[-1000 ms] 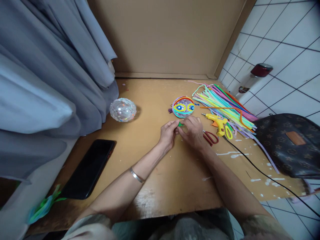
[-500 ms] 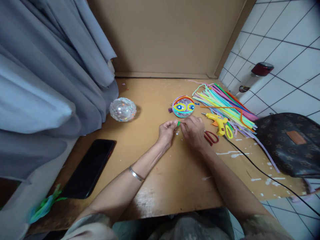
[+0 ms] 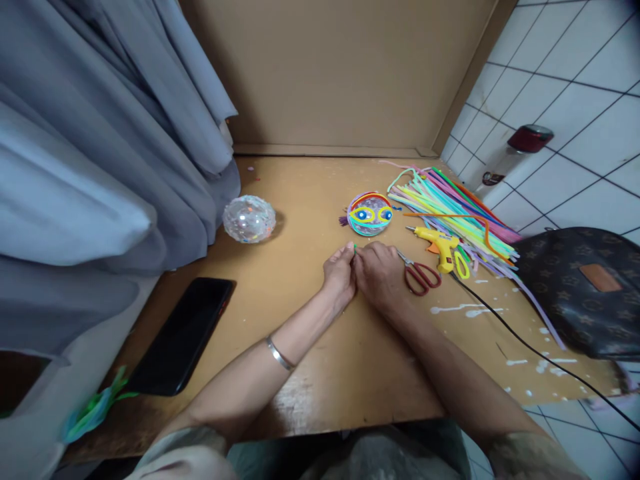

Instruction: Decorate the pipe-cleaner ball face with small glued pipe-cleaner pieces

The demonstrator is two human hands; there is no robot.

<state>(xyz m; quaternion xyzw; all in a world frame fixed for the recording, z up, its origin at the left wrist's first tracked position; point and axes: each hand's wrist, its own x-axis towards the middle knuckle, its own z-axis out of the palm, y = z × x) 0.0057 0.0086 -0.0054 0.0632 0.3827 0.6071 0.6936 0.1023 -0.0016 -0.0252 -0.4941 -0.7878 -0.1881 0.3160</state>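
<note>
My left hand (image 3: 340, 272) and my right hand (image 3: 379, 272) meet over the middle of the table, fingertips pinched together. Between them a tiny bit of a green piece (image 3: 355, 249) shows, probably pipe cleaner; the fingers hide the rest. Just beyond my hands sits a clear ball (image 3: 370, 215) decorated with yellow-rimmed blue eyes and coloured strips. Scissors with red handles (image 3: 423, 277) lie beside my right hand, their blades partly behind it. A yellow glue gun (image 3: 438, 247) rests farther right.
A pile of coloured pipe cleaners (image 3: 450, 213) lies at the back right, near a dark patterned bag (image 3: 585, 290). The glue gun's black cord (image 3: 520, 337) runs off rightward. Leftward are another clear ball (image 3: 249, 219), a black phone (image 3: 183, 337) and a grey curtain (image 3: 115, 133).
My hands have drawn closer together, and less of the green piece shows between the fingers. My right hand has shifted left, uncovering more of the scissors.
</note>
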